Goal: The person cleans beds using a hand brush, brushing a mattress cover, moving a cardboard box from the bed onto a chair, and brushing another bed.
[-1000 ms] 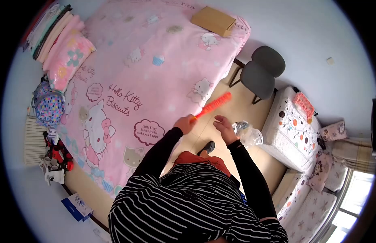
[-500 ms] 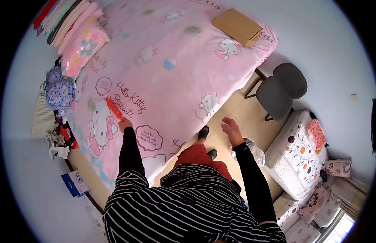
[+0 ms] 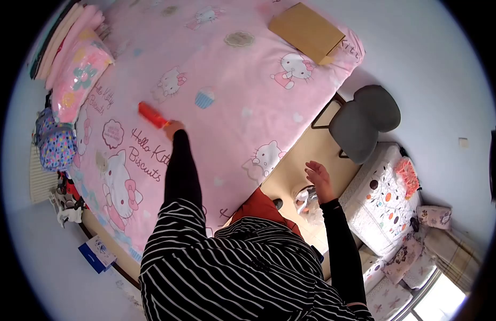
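My left hand [image 3: 174,128] is closed round the handle of a red brush [image 3: 150,114], slightly blurred, over the pink bedspread [image 3: 226,144]. Whether the brush touches the cloth I cannot tell. The bedspread has printed cartoon cats, a cupcake and lettering. Off the bed's right side, my right hand [image 3: 320,179] hangs in the air with its fingers apart and nothing in it. Below that hand, near the floor, is a clear plastic bag or container [image 3: 308,202], partly hidden.
A brown cardboard box [image 3: 306,33] lies at the bed's far right corner. Folded bedding [image 3: 79,69] is stacked at the left, above a dotted backpack [image 3: 56,142]. A grey chair [image 3: 360,123] and a covered sofa [image 3: 379,198] stand right. A blue-white box [image 3: 97,254] is low left.
My left hand has moved the brush farther up the bed, past the printed lettering. My body has shifted forward, and my right hand stays raised and open beside the bed.
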### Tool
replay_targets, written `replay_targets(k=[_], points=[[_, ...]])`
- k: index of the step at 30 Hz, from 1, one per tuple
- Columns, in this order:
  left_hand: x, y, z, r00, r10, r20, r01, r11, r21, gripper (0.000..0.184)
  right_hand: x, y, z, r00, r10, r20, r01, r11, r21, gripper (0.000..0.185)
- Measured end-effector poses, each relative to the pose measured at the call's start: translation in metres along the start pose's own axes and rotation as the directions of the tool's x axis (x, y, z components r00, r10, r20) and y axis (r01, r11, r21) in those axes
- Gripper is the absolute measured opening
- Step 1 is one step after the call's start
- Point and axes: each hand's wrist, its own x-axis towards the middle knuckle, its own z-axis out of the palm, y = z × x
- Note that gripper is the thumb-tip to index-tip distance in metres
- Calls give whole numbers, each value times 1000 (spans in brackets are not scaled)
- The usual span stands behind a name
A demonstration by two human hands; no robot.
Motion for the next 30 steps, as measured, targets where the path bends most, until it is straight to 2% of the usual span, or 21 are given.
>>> replay_targets(k=[1, 3, 6, 7, 8, 9, 10, 11, 13, 16, 17, 18, 19, 20, 21, 23, 25, 26, 28, 29, 30], points=[[-40, 22, 0, 997, 57, 59, -52, 996, -79, 41, 2, 1, 1, 1000, 4, -2, -4, 1000, 8, 47], [-112, 49, 12, 955, 246, 166, -233, 968, -92, 39, 4, 2, 1, 1000, 10, -6, -10, 1000, 19, 47], [-228, 56, 21, 750, 525, 401, -527, 842, -116, 37, 2, -1, 5, 1000, 14, -14, -13, 999, 42, 47], [-266, 46, 23, 649, 581, 491, -606, 785, -127, 34, 2, 2, 5, 1000, 16, -13, -15, 999, 39, 48], [-303, 31, 25, 504, 646, 573, -704, 692, -160, 33, 4, 5, 3, 1000, 15, -11, -14, 999, 35, 49], [-339, 19, 11, 349, 622, 701, -741, 641, -200, 33, 6, 6, 1, 1000, 12, -9, -12, 1000, 28, 50], [-367, 1, 3, 143, 628, 765, -763, 562, -320, 34, 6, 6, -1, 1000, 9, -13, -8, 999, 41, 49], [-388, -3, -21, 12, 595, 804, -795, 493, -353, 34, 6, 5, -3, 1000, 7, -16, -6, 999, 51, 49], [-396, -13, -34, -334, 593, 733, -649, 419, -635, 34, 5, 2, -8, 1000, 7, -29, -5, 998, 69, 48], [-367, 9, -66, -512, 538, 669, -693, 201, -692, 33, 4, 0, -19, 998, 20, -65, -14, 996, 88, 45], [-351, 10, -54, -438, 612, 659, -702, 225, -676, 30, 4, 0, -23, 996, 25, -80, -17, 996, 90, 44], [-331, 22, -53, -305, 695, 651, -748, 249, -616, 27, 3, 1, -27, 995, 30, -99, -21, 996, 92, 44], [-306, 27, -37, -164, 722, 673, -847, 247, -472, 25, 2, 3, -30, 993, 41, -109, -30, 995, 97, 44], [-288, 43, -34, 61, 767, 639, -876, 348, -334, 24, 2, 6, -30, 992, 53, -118, -41, 994, 100, 44], [-272, 56, -27, 239, 806, 542, -854, 440, -278, 25, 2, 8, -31, 990, 63, -127, -50, 993, 103, 44], [-252, 82, -10, 535, 769, 349, -761, 619, -197, 26, 3, 12, -29, 989, 74, -124, -60, 992, 112, 44], [-246, 103, 3, 639, 706, 306, -677, 705, -212, 29, 2, 12, -23, 989, 80, -120, -66, 991, 117, 44], [-253, 108, 10, 649, 684, 333, -658, 725, -203, 31, 2, 11, -20, 990, 80, -117, -66, 991, 117, 44], [-290, 102, 36, 557, 670, 491, -721, 684, -116, 32, 3, 10, -15, 991, 72, -109, -60, 992, 113, 43], [-314, 91, 36, 370, 716, 591, -802, 568, -186, 31, 5, 11, -13, 991, 82, -105, -70, 991, 110, 43], [-334, 82, 38, 113, 729, 675, -844, 428, -322, 32, 7, 11, -12, 990, 92, -102, -82, 991, 106, 42]])
